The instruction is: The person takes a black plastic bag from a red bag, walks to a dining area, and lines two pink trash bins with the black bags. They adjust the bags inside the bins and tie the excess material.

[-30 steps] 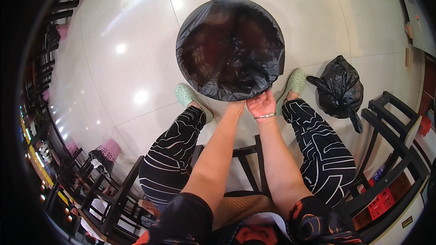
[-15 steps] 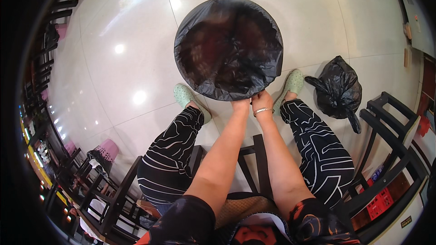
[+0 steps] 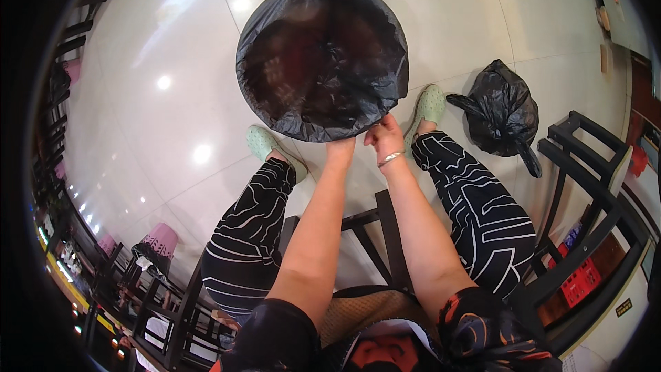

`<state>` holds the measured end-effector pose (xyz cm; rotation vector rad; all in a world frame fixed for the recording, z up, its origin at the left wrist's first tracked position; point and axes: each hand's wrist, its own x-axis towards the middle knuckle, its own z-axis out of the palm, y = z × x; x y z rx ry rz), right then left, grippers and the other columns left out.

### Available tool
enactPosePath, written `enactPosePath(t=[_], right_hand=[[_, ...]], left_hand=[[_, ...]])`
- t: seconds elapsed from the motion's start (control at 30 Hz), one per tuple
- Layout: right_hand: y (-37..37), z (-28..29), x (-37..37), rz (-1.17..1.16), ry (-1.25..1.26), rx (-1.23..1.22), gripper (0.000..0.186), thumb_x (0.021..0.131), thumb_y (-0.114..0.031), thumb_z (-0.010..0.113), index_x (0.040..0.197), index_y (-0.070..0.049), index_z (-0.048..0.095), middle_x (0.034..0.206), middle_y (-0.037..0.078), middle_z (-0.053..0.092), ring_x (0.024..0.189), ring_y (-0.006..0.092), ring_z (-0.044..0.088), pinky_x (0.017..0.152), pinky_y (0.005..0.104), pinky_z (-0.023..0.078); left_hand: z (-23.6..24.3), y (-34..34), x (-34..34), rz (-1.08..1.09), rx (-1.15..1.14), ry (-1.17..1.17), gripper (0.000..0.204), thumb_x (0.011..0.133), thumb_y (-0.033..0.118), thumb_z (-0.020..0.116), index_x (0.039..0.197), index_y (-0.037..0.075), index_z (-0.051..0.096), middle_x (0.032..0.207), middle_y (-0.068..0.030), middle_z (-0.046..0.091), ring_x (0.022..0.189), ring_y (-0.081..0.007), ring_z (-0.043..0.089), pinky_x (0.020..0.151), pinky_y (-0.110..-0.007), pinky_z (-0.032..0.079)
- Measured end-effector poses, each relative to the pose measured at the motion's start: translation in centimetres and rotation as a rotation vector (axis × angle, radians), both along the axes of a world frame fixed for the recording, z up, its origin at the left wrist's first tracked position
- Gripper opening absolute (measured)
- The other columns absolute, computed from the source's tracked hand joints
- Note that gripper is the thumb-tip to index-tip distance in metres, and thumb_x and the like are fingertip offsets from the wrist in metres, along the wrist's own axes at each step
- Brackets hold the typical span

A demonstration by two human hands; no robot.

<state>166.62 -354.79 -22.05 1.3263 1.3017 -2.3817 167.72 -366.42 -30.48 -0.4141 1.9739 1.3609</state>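
Note:
A round bin [image 3: 323,62] lined with a black plastic bag stands in front of me, the bag folded over its rim and dark inside. My left hand [image 3: 341,143] reaches under the near rim, against the overhanging bag, so its fingers are hidden. Just right of it, my right hand [image 3: 385,139] is at the bag's lower edge, palm partly turned up. Its fingers are loosely bent and spread, nothing visible between them. A silver bangle circles that wrist. To the right a tied black garbage bag [image 3: 501,110] rests on the floor.
My green clogs [image 3: 268,145] are planted either side of the bin on pale shiny tiles [image 3: 179,124]. Dark wooden chairs [image 3: 592,165] crowd the right, with a red crate [image 3: 580,282] behind. More chairs and a pink basket [image 3: 162,238] line the left.
The whole view has shifted, carrying the bin and floor bag up and left. My right hand's fingers have loosened and spread at the bag's edge; my left hand stays under the rim.

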Motion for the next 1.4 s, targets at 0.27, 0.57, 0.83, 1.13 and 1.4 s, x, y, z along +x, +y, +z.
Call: enactPosePath(t=[0.27, 0.57, 0.83, 1.13, 1.4], right_hand=[[0.1, -0.8, -0.1, 0.424, -0.115, 0.349, 0.012, 0.079, -0.011, 0.05, 0.079, -0.001, 0.056, 0.059, 0.004, 0.055, 0.046, 0.0122, 0.05, 0.044, 0.0242, 0.037], [2.8, -0.6, -0.4, -0.11, -0.144, -1.238, 0.018, 0.082, -0.017, 0.042, 0.076, -0.003, 0.052, 0.053, -0.002, 0.046, 0.029, 0.0077, 0.026, 0.032, 0.0219, 0.024], [-0.3, 0.4, -0.7, 0.005, 0.061, 0.22, 0.015, 0.08, -0.002, 0.046, 0.092, -0.003, 0.056, 0.075, 0.003, 0.059, 0.059, 0.0143, 0.052, 0.057, 0.0262, 0.044], [1.4, 2.0, -1.0, 0.411, -0.104, 0.23, 0.01, 0.081, -0.005, 0.054, 0.088, 0.0, 0.056, 0.072, 0.008, 0.061, 0.052, 0.0128, 0.056, 0.049, 0.025, 0.047], [1.7, 0.8, -2.4, 0.017, -0.296, -0.165, 0.007, 0.081, -0.002, 0.049, 0.081, -0.001, 0.056, 0.068, 0.008, 0.057, 0.051, 0.0173, 0.053, 0.044, 0.0279, 0.044]], left_hand=[[1.0, 2.0, -1.8, 0.132, -0.08, -0.011, 0.025, 0.079, 0.021, 0.056, 0.101, 0.009, 0.051, 0.096, -0.0037, 0.055, 0.086, -0.0174, 0.048, 0.079, -0.032, 0.037], [4.3, 0.3, -3.8, 0.276, 0.472, -0.256, 0.015, 0.076, 0.018, 0.058, 0.086, 0.012, 0.049, 0.072, 0.0011, 0.047, 0.059, -0.0105, 0.04, 0.062, -0.027, 0.035], [5.8, 3.3, -3.7, 0.579, 0.307, -0.305, 0.04, 0.077, 0.012, 0.057, 0.113, 0.01, 0.041, 0.08, 0.0002, 0.049, 0.064, -0.0102, 0.043, 0.058, -0.026, 0.038], [8.4, 3.8, -5.0, 0.836, 0.324, -0.262, 0.005, 0.079, 0.007, 0.052, 0.084, 0.009, 0.051, 0.065, 0.0002, 0.05, 0.052, -0.0095, 0.042, 0.043, -0.023, 0.032], [10.0, 2.8, -4.7, 0.847, 0.368, -0.398, 0.007, 0.081, 0.012, 0.049, 0.087, 0.008, 0.052, 0.062, -0.0007, 0.048, 0.046, -0.0099, 0.04, 0.039, -0.023, 0.03]])
